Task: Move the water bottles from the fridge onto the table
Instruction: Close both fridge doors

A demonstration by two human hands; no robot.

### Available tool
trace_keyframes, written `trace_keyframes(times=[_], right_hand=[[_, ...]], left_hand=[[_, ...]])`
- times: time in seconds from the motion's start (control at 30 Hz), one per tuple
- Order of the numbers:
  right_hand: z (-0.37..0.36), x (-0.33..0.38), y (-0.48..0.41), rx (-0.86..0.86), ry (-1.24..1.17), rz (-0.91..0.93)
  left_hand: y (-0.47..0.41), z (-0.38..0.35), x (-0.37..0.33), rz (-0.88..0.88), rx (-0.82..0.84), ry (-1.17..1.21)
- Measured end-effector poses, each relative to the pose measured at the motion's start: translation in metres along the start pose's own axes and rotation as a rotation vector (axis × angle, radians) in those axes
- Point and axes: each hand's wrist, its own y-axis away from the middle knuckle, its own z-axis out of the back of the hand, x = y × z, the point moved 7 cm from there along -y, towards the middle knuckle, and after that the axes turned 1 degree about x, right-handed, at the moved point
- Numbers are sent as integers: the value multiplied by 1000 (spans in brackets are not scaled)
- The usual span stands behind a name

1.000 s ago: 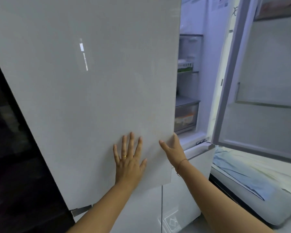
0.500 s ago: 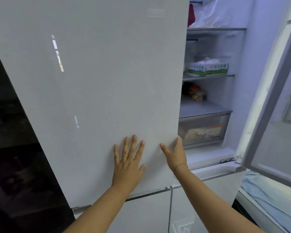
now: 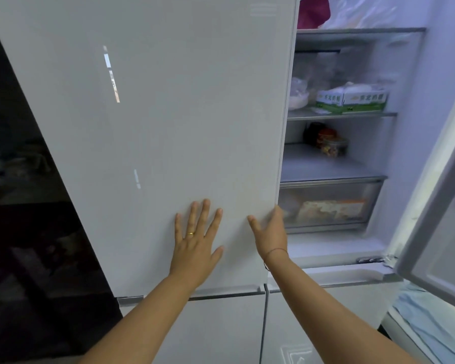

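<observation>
Shelves (image 3: 339, 115) came further into view since a second ago yet show no water bottles, so they're likely behind the left fridge door (image 3: 155, 127), where left hand (image 3: 195, 248) lies flat, fingers spread, and right hand (image 3: 269, 235) at its 3 o'clock hooks the door edge to pull.

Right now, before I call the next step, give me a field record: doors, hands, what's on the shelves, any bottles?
left door: covers the fridge's left half; whether latched, cannot tell
right door: open
left hand: flat on left door, fingers spread
right hand: grips left door's free edge, thumb in front, other fingers hidden behind
shelves: carton, jar below it, drawer at the bottom
bottles: none in view
</observation>
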Motion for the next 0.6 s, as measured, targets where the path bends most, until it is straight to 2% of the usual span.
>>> trace_keyframes(times=[0.1, 0.27, 0.4, 0.6], right_hand=[[6, -1, 8, 21, 4, 18], [50, -24, 29, -51, 85, -22], [109, -38, 44, -174, 109, -29], [219, -54, 88, -415, 159, -94]], left_hand=[[2, 4, -4, 65, 26, 7], [13, 0, -29, 166, 112, 95], [23, -7, -76, 104, 253, 223], [24, 6, -160, -72, 270, 384]])
